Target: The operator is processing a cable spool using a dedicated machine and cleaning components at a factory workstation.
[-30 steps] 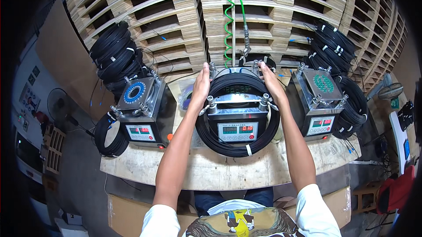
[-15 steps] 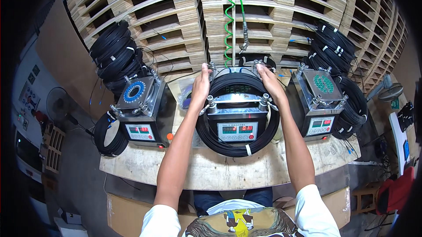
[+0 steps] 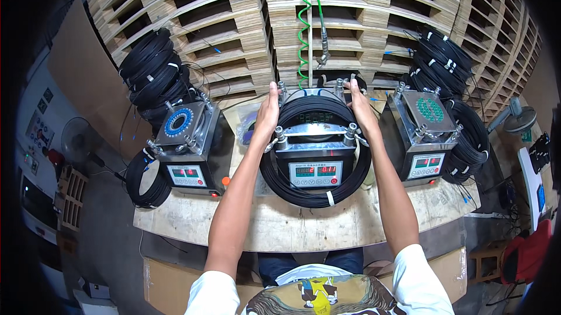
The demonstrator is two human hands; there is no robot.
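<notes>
A black cable coil (image 3: 280,189) hangs around the middle machine, a dark box with a metal clamp plate (image 3: 315,130) and a lit front panel (image 3: 315,174). My left hand (image 3: 268,114) is held upright along the coil's left side. Its fingers stretch toward the back left knobbed post (image 3: 282,88); I cannot tell whether they touch it. My right hand (image 3: 362,110) mirrors it on the other side, fingers extended beside the back right post (image 3: 339,86). Neither hand grips anything that shows. Two front posts (image 3: 280,134) stand on the clamp plate.
Similar machines stand at left (image 3: 188,176) and right (image 3: 426,166), topped with blue and green rings of connectors. Black cable coils (image 3: 153,75) are stacked at the back left, more coils (image 3: 441,61) at the back right. A green spiral hose (image 3: 303,23) hangs before wooden pallets (image 3: 234,2).
My right hand has shifted slightly right, off the back right post, which now shows. My left hand has barely moved. The coil stays in place.
</notes>
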